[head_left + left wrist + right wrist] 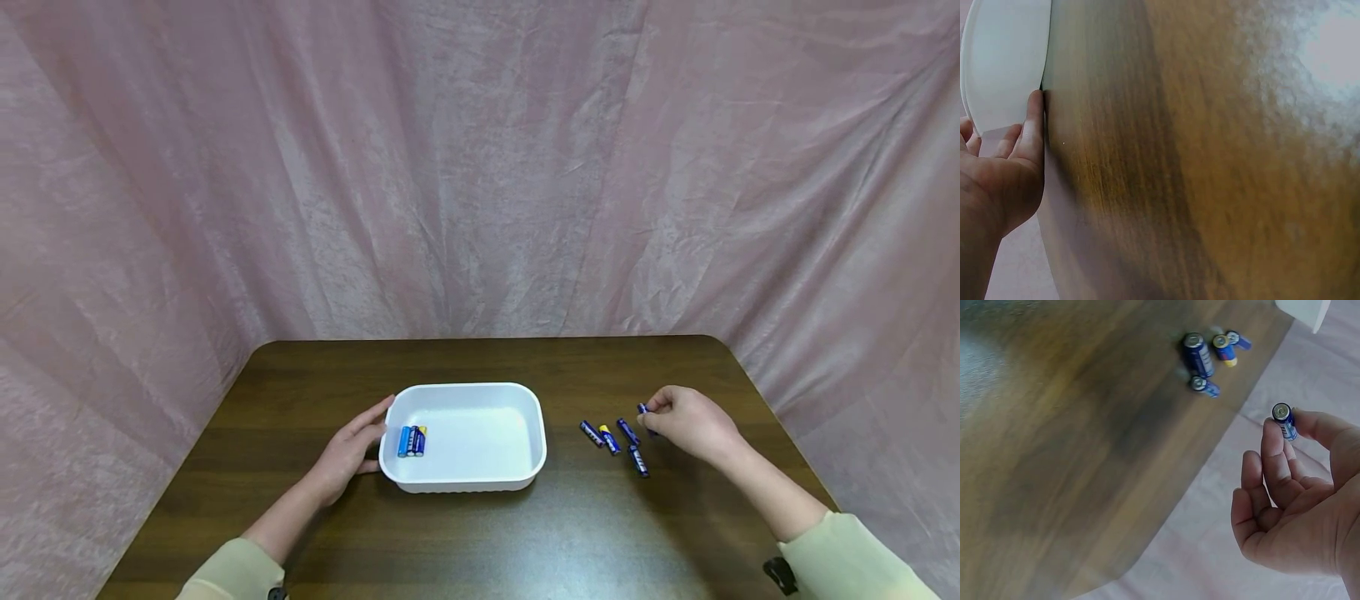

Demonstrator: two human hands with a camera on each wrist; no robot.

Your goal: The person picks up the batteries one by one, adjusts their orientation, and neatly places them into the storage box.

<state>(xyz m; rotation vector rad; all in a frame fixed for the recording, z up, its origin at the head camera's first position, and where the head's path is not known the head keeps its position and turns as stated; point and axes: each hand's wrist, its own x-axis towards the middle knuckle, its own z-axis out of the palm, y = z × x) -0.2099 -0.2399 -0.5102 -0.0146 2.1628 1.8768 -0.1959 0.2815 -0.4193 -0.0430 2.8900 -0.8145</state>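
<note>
A white plastic tray (pixel 465 482) stands left of the table's middle. Three batteries lie side by side in its left part: a light blue one (pixel 404 442), a dark blue one (pixel 412 442) and a blue-and-yellow one (pixel 420 442). My left hand (pixel 341 454) rests against the tray's left wall with extended fingers. Off to the right, my right hand (pixel 693 423) pinches a dark blue battery (pixel 1287 429) between thumb and index finger, above the table. Several loose batteries lie nearby, among them a blue-and-yellow one (pixel 610 441) and a dark blue one (pixel 639 462).
The brown wooden table (pixel 450 550) has rounded far corners. Behind it and at both sides hangs a pink curtain (pixel 465 183). One corner of the tray shows at the top of the right wrist view.
</note>
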